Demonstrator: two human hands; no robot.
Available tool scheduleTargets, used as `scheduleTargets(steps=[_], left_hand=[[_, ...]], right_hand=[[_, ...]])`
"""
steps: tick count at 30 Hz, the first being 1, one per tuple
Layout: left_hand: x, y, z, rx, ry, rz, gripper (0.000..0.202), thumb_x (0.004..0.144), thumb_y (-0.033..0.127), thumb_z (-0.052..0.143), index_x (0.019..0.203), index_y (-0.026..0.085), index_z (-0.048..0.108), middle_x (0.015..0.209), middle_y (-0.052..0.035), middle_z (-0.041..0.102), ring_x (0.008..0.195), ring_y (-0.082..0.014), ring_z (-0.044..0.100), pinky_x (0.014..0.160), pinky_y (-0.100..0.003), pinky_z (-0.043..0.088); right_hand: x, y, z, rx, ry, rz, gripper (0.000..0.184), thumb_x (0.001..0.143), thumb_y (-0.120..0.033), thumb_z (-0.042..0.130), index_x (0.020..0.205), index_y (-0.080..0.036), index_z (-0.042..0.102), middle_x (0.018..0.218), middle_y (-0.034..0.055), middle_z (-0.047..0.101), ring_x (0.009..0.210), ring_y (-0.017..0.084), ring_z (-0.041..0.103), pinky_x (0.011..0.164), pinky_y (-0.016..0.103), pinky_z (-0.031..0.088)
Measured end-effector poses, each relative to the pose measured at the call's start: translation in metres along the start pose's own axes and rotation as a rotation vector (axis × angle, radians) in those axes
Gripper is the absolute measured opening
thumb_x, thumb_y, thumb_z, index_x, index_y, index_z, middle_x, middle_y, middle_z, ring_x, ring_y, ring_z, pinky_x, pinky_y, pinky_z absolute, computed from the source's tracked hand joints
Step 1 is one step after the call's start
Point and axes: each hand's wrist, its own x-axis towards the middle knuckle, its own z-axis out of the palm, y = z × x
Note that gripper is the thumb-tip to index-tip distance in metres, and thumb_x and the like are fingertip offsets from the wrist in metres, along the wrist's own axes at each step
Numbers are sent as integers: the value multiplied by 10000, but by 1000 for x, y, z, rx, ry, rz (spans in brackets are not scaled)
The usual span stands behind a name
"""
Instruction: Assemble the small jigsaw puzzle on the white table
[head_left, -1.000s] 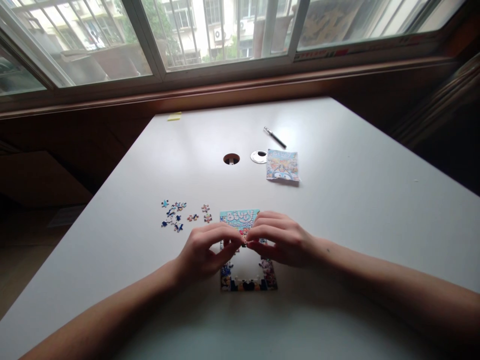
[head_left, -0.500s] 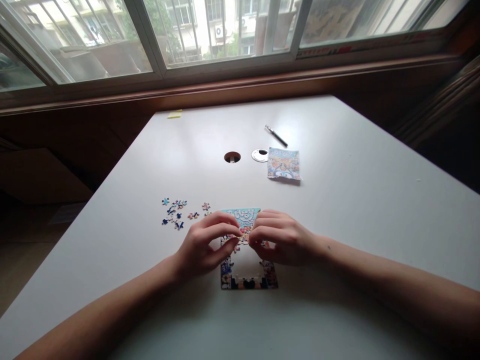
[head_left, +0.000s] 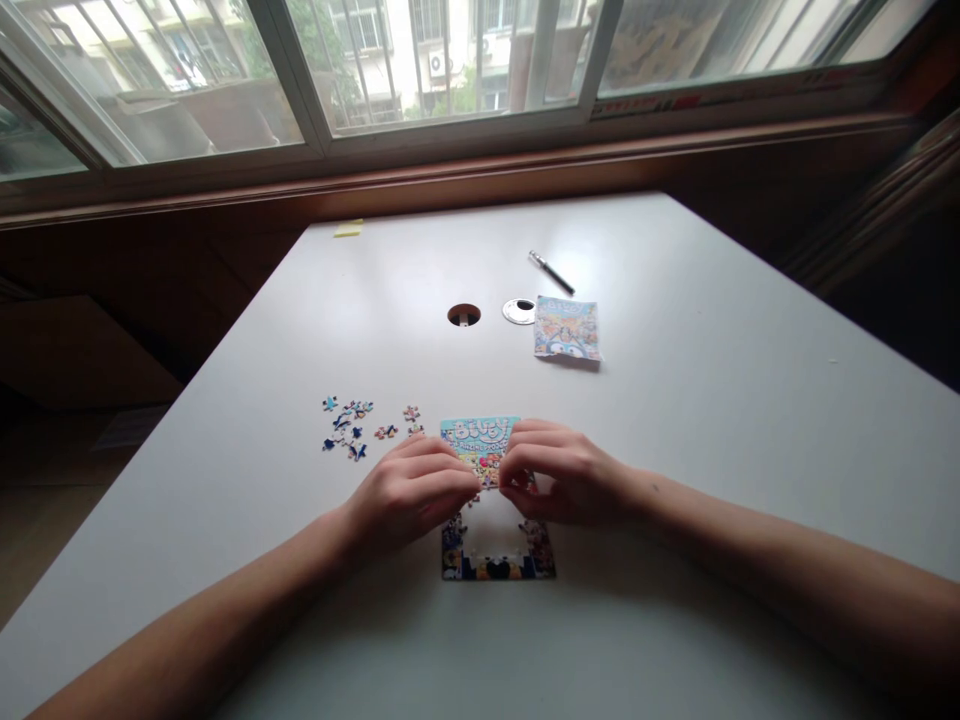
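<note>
A small, partly assembled jigsaw puzzle [head_left: 480,432] lies flat on the white table, its top filled with light blue and lettering. Its sides and dark lower edge surround a gap where the white tabletop shows. My left hand [head_left: 416,490] rests over the puzzle's left side, fingers pressed together, fingertips at the gap's upper edge; the thumb is mostly hidden. Over the right side, my right hand [head_left: 559,472] is curled into a pinch, its fingertips close to the left ones. Whatever either hand pinches is hidden. Loose puzzle pieces [head_left: 358,452] lie left of the puzzle, several in a cluster.
Behind the puzzle lies a printed picture packet [head_left: 568,330], partly over a round metal cover [head_left: 517,312]. A black pen [head_left: 553,273] lies beyond it. The table [head_left: 225,480] has a round cable hole [head_left: 464,315] and a yellow sticker [head_left: 349,228] near its far edge.
My left hand's fingers have flattened and come together, and its thumb has tucked under. More of the puzzle's lettered top shows. My right hand has barely shifted.
</note>
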Motion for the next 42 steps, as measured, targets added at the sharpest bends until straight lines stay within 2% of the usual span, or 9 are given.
scheduleTargets(steps=[4, 10, 13, 16, 18, 21, 25, 33, 42], left_hand=[[1, -1, -1, -65, 40, -26, 142, 860, 115, 661, 974, 197, 682, 855, -35, 745, 772, -148, 667, 740, -310, 556], [4, -1, -3, -178, 30, -83, 120, 851, 99, 668, 939, 176, 694, 812, -44, 747, 726, -146, 682, 711, -294, 569], [5, -1, -4, -168, 27, -90, 134, 850, 101, 662, 957, 175, 694, 818, -47, 742, 743, -149, 669, 706, -290, 564], [4, 0, -5, -103, 25, -127, 179, 833, 108, 646, 998, 169, 677, 868, -65, 728, 826, -179, 643, 760, -332, 554], [3, 0, -5, -60, 0, -135, 165, 819, 101, 614, 952, 175, 675, 877, -66, 711, 850, -191, 618, 781, -357, 540], [2, -1, -5, -11, -76, -87, 177, 793, 71, 569, 852, 199, 676, 867, -47, 699, 857, -198, 589, 787, -374, 519], [0, -1, -4, 40, -133, -26, 195, 792, 69, 563, 858, 214, 677, 884, -36, 709, 869, -201, 584, 787, -375, 501], [-1, 0, -4, 124, -173, 23, 169, 819, 97, 549, 874, 218, 654, 911, -30, 711, 856, -183, 600, 776, -343, 467], [-2, -2, -4, 119, -169, 38, 213, 812, 120, 559, 955, 238, 661, 908, -23, 702, 898, -186, 610, 801, -340, 470]], right_hand=[[-1, 1, 1, -47, 11, -39, 77, 860, -98, 593, 871, -174, 594, 674, 6, 573, 612, 122, 463, 601, 274, 417], [-4, 2, -1, -160, 8, -113, 92, 869, -114, 620, 936, -176, 604, 736, 29, 634, 648, 138, 476, 613, 296, 415], [-4, 1, -1, -178, -1, -116, 79, 870, -116, 616, 915, -180, 604, 716, 22, 631, 637, 138, 475, 604, 294, 409], [-3, 1, 0, -145, -5, -94, 76, 868, -108, 597, 864, -184, 598, 676, 7, 608, 610, 127, 471, 592, 282, 404], [-3, 2, 1, -103, -15, -66, 89, 863, -104, 582, 832, -186, 592, 649, -5, 590, 588, 118, 465, 588, 274, 402], [-4, 5, 2, -50, -42, -26, 96, 857, -109, 568, 805, -187, 589, 627, -16, 572, 576, 111, 462, 593, 265, 404], [-5, 8, 2, -45, -112, -23, 105, 866, -132, 563, 779, -189, 583, 624, -19, 557, 595, 113, 462, 627, 264, 402], [-7, 10, 3, -91, -214, -28, 138, 902, -194, 545, 776, -184, 601, 662, 10, 591, 641, 133, 486, 663, 285, 389], [-7, 10, 3, -112, -211, -17, 131, 883, -182, 548, 754, -191, 573, 652, 2, 562, 637, 135, 470, 649, 274, 383]])
